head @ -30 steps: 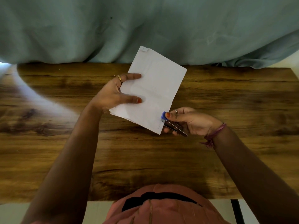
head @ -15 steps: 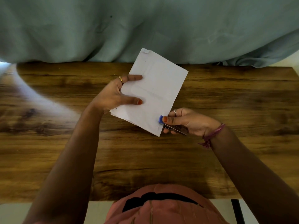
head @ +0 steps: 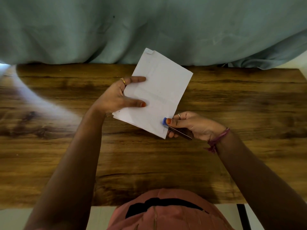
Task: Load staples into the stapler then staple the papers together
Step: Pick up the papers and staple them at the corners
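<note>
Across the top of the frame hangs a pale green cloth point(head: 99, 30), a plain backdrop behind the work. Below it the wooden tabotop stretches edge to edge — correction, the wooden tabletop point(head: 249, 100) stretches edge to edge, and nothing of the job rests on it: everything is held up in the air above its middle.

The papers point(head: 159, 90) sit just above centre frame, a thin white stack tilted so one corner points down toward the person. The left hand point(head: 116, 98) grips the stack's left edge, thumb flat on top and fingers curled behind and over the upper side, which looks meant to keep the sheets squared and stiff while the lower corner is offered out.

And there at that lower corner, right of centre, is the stapler point(head: 180, 132), small, with a blue tip point(head: 164, 121) lying over the top sheet. The right hand point(head: 192, 125) is wrapped around it, thumb pressing on the blue end, fingers underneath: a squeezing grip, judging by its shape. The corner sits between the stapler's arms, so the stapling step seems under way; whether a staple has gone through cannot be told.
</note>
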A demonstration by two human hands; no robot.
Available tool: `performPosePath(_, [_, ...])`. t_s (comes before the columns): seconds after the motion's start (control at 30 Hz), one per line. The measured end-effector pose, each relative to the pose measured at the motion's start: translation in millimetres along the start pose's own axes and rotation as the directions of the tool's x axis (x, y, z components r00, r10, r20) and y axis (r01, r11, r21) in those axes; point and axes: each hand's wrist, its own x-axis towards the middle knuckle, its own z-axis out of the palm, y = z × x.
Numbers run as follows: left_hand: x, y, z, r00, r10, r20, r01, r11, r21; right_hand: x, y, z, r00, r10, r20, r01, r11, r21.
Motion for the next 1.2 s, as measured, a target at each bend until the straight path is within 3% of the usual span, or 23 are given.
performPosePath(0.37, [-1, 3, -1, 1.0, 0.018, 0.015, -0.018, 1.0, 0.02, -3, -8, -11, 1.0, -0.01, 0.024, 0.007, 0.995, 0.1])
performPosePath(1.2, [-1, 3, -2, 1.0, 0.003, 0.012, -0.004, 0.998, 0.067, 10, 2, -6, 0.996, 0.017, -0.082, -0.011, 0.997, 0.071])
